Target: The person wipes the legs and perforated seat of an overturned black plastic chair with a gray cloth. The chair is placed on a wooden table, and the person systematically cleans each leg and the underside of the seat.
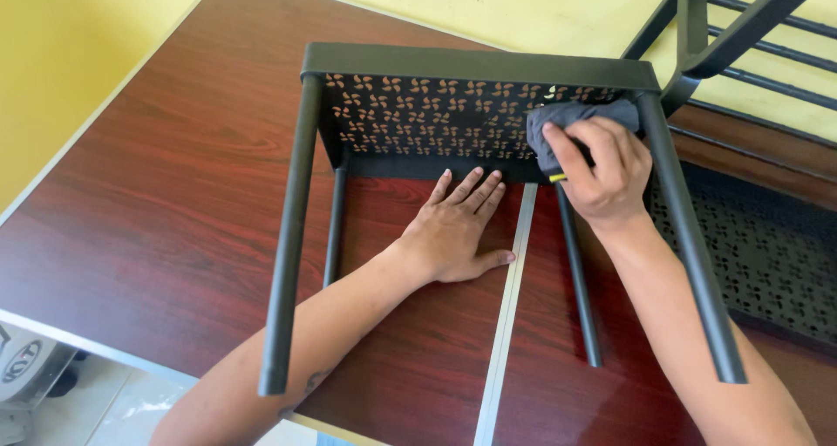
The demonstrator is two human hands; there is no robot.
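A black metal stool [436, 67] lies on its side on the dark red wood-grain table [174, 193], its perforated seat panel facing me and its legs pointing toward me. My left hand [458, 228] rests flat on the tabletop, fingers spread, touching the lower edge of the seat panel between the legs. My right hand [606, 167] grips a dark grey cloth [567, 119] and presses it against the right part of the perforated panel, close to the right leg [689, 237].
A second black metal frame with bars [741, 27] stands at the back right, and another perforated black panel [758, 245] lies on the right. A metal seam strip [506, 324] runs down the table. Yellow wall behind; tiled floor at lower left.
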